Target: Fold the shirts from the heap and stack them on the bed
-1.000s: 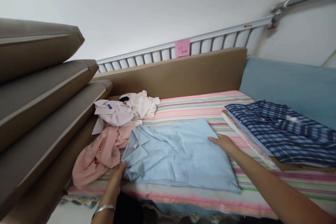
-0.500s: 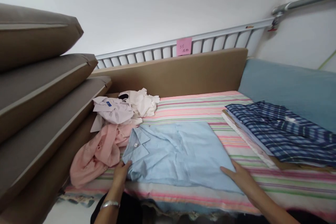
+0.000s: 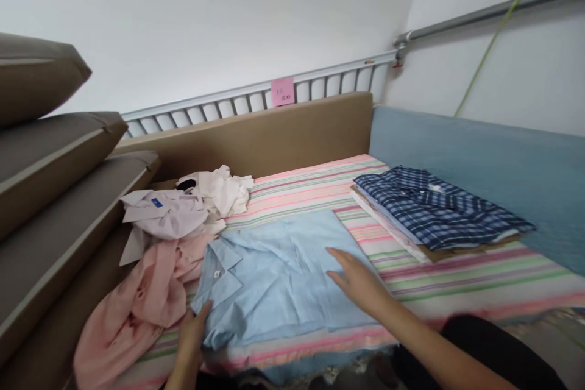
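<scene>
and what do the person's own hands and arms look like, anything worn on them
The left hand and right hand are bare, without gloves. No sleeve covers the visible right forearm; the left forearm is mostly cut off below.

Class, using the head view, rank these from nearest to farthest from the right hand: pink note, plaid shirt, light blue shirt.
1. Light blue shirt: directly beneath the right hand.
2. Plaid shirt: to the right, farther back.
3. Pink note: at the back, above the brown panel.
</scene>
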The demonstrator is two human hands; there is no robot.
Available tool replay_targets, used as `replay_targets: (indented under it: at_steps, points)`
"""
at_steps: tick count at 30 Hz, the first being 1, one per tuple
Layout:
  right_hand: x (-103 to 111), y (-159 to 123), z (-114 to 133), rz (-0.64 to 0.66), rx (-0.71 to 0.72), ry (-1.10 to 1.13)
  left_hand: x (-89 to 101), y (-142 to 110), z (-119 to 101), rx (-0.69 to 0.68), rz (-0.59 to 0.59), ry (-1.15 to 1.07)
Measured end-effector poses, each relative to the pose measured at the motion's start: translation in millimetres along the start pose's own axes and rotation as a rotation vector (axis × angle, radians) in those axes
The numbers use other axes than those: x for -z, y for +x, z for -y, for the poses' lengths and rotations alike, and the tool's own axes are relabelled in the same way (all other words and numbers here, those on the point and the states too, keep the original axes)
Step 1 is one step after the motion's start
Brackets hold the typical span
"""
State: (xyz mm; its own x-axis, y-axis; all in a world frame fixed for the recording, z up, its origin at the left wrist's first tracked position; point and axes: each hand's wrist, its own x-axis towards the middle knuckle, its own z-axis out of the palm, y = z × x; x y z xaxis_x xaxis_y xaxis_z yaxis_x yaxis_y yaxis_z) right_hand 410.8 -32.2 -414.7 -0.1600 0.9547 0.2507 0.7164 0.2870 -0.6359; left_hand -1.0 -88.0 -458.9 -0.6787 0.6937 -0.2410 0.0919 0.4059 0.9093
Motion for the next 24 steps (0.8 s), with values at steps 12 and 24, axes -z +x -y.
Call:
replay_targets:
  at_steps: [12, 24]
  points:
    - [1, 21, 12, 0.239, -0.572, 1.374, -156.7, -117, -175, -0.524, 0.442, 0.083]
    - [23, 17, -58, 0.208, -0.809, 1.536, -187.7, -180, -55, -1.178, 0.601, 0.639]
